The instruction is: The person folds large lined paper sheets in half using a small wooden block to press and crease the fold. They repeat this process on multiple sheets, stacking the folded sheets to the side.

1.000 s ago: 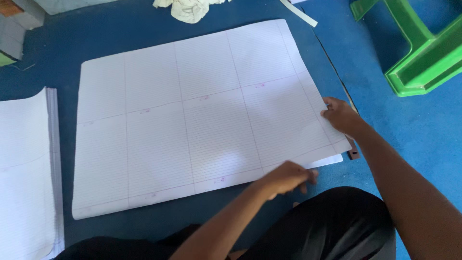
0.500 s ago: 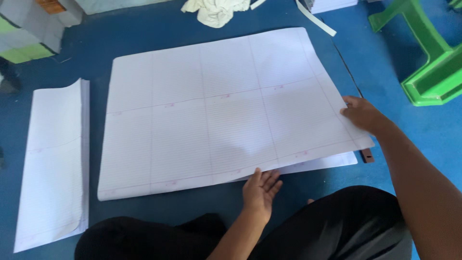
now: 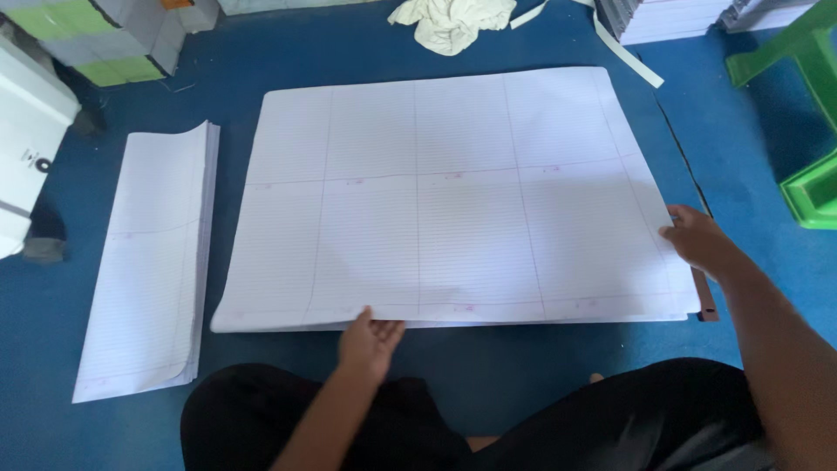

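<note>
The large white ruled paper sheet [image 3: 453, 196], printed with faint lines and folded into a grid of panels, lies flat on the blue floor [image 3: 488, 371] directly ahead of you, its long axis running left to right across your lap. Its near edge sits just beyond your knees, so both hands reach it without stretching. Your left hand [image 3: 369, 340] touches that near edge left of centre, fingers slipped under the slightly lifted paper, gripping loosely. Your right hand [image 3: 697, 240] rests spread on the right edge, fingers flat on top, pinning it; beneath it a thin brown strip [image 3: 704, 296] shows. To the left, well apart, lies a narrow folded stack of the same ruled paper [image 3: 153, 262]. Beyond the far edge sits a crumpled cream cloth [image 3: 453, 22], and a green plastic stool [image 3: 806, 113] stands at the right.
</note>
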